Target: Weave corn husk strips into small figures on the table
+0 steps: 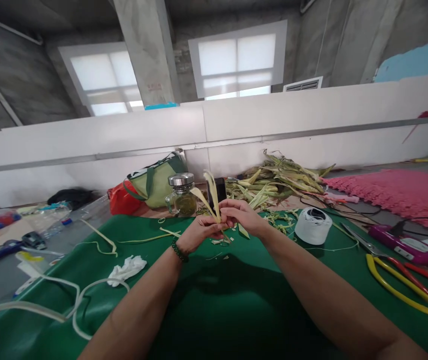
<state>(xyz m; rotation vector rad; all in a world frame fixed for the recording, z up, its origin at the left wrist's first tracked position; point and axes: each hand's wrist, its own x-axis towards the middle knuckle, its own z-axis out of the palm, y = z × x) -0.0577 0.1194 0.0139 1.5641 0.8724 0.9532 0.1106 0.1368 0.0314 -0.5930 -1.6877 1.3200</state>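
Pale yellow corn husk strips (214, 196) stand up from between my two hands, fanned apart at the top. My left hand (199, 233) pinches their lower end; a dark green bead bracelet (180, 251) circles that wrist. My right hand (242, 216) meets it from the right, its fingers closed at the base of the husks. Exactly what each fingertip grips is partly hidden. Small husk scraps (221, 242) lie on the green mat (251, 305) just below the hands.
A glass jar (184, 202), a green bag (157, 185) and a heap of husks (281, 175) stand behind. To the right are a white thread spool (313, 227), scissors (405, 285) and a purple device (405, 244). Crumpled tissue (127, 270) and white tubing (30, 309) lie left.
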